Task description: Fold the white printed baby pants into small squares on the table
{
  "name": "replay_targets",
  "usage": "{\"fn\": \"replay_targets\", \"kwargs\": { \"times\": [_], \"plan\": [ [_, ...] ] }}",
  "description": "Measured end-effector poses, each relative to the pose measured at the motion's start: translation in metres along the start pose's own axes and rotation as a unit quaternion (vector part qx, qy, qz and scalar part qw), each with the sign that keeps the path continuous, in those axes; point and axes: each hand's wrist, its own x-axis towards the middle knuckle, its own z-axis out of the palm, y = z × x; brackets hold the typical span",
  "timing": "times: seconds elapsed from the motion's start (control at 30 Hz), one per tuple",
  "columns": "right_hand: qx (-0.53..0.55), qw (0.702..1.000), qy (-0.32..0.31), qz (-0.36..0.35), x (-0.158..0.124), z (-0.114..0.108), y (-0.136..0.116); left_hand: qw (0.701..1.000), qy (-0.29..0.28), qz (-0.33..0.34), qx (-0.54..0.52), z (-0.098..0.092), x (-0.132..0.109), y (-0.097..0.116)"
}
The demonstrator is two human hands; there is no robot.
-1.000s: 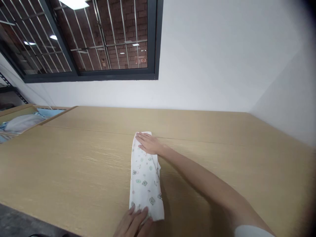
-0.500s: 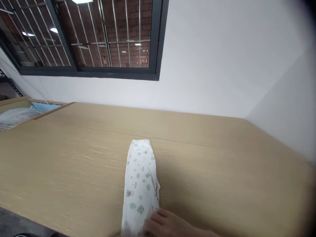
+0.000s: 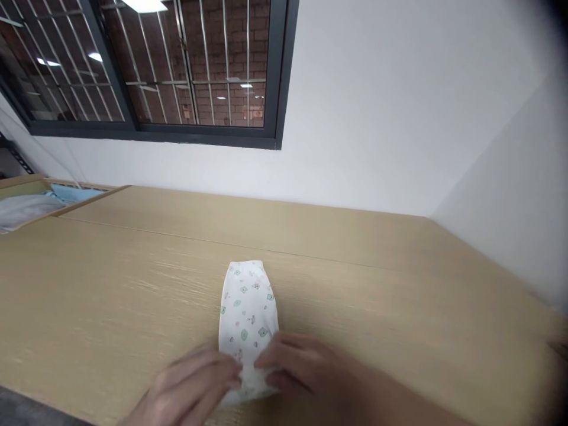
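Observation:
A white folded garment (image 3: 246, 307) with small green and pink prints lies lengthwise on the wooden tabletop; its exact kind does not show. Its narrow far end is flat, and its near end looks doubled up under my hands. My left hand (image 3: 190, 381), somewhat blurred, has its fingers together at the cloth's lower left edge. On the lower right edge, my right hand (image 3: 297, 364) grips the cloth between thumb and fingers. The two hands face each other with a strip of fabric between them.
The wooden tabletop (image 3: 377, 307) spreads to both sides, with a seam across its back part. At the far left a wood-edged bin (image 3: 93, 200) contains white and light blue cloth. Behind stand a white wall (image 3: 364, 106) and a barred, dark-framed window (image 3: 204, 133).
My left hand has come into view at the cloth's left edge. My right hand has moved a little up. The garment's near end now shows, and the cloth looks shorter.

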Motion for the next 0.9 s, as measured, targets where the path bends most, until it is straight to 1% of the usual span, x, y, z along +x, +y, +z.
{"fn": "replay_targets", "kwargs": {
  "times": [0.07, 0.13, 0.2, 0.27, 0.33, 0.43, 0.5, 0.53, 0.57, 0.6, 0.63, 0.7, 0.77, 0.8, 0.83, 0.9],
  "plan": [
    [0.000, 0.999, 0.032, -0.010, 0.017, -0.013, 0.009, 0.999, 0.021, -0.008, 0.036, 0.001, 0.016, -0.015],
    [-0.009, 0.996, 0.082, -0.020, 0.037, -0.022, 0.026, 0.996, 0.047, -0.038, 0.067, 0.007, 0.034, -0.035],
    [-0.007, 0.992, 0.127, 0.021, 0.060, -0.027, 0.045, 0.990, 0.055, -0.088, 0.100, 0.013, 0.054, -0.059],
    [-0.002, 0.984, 0.162, 0.074, 0.081, -0.029, 0.064, 0.981, 0.041, -0.141, 0.125, 0.020, 0.074, -0.083],
    [-0.010, 0.976, 0.190, 0.102, 0.100, -0.028, 0.084, 0.973, 0.018, -0.178, 0.147, 0.030, 0.090, -0.108],
    [-0.041, 0.969, 0.210, 0.120, 0.120, -0.021, 0.113, 0.964, -0.007, -0.192, 0.185, 0.047, 0.105, -0.142],
    [-0.054, 0.969, 0.205, 0.130, 0.127, -0.014, 0.131, 0.960, -0.014, -0.192, 0.203, 0.058, 0.109, -0.157],
    [-0.059, 0.969, 0.201, 0.135, 0.130, -0.010, 0.138, 0.959, -0.014, -0.192, 0.208, 0.062, 0.110, -0.160],
    [-0.064, 0.968, 0.197, 0.139, 0.131, -0.006, 0.144, 0.958, -0.014, -0.191, 0.211, 0.065, 0.109, -0.159],
    [-0.071, 0.968, 0.196, 0.142, 0.131, -0.003, 0.148, 0.957, -0.011, -0.189, 0.220, 0.067, 0.107, -0.153],
    [-0.084, 0.965, 0.202, 0.144, 0.130, 0.001, 0.150, 0.954, -0.007, -0.184, 0.236, 0.070, 0.103, -0.143],
    [-0.129, 0.956, 0.229, 0.132, 0.126, 0.005, 0.147, 0.942, 0.000, -0.168, 0.291, 0.075, 0.087, -0.113],
    [-0.178, 0.949, 0.244, 0.089, 0.120, 0.007, 0.136, 0.923, -0.011, -0.149, 0.356, 0.087, 0.063, -0.080],
    [-0.196, 0.951, 0.234, 0.055, 0.117, 0.007, 0.128, 0.917, -0.021, -0.138, 0.373, 0.096, 0.049, -0.065],
    [-0.204, 0.957, 0.208, 0.018, 0.113, 0.008, 0.119, 0.912, -0.015, -0.119, 0.393, 0.106, 0.034, -0.054],
    [-0.187, 0.973, 0.125, -0.056, 0.106, 0.009, 0.099, 0.894, 0.025, -0.064, 0.443, 0.127, 0.007, -0.043]
  ]
}}
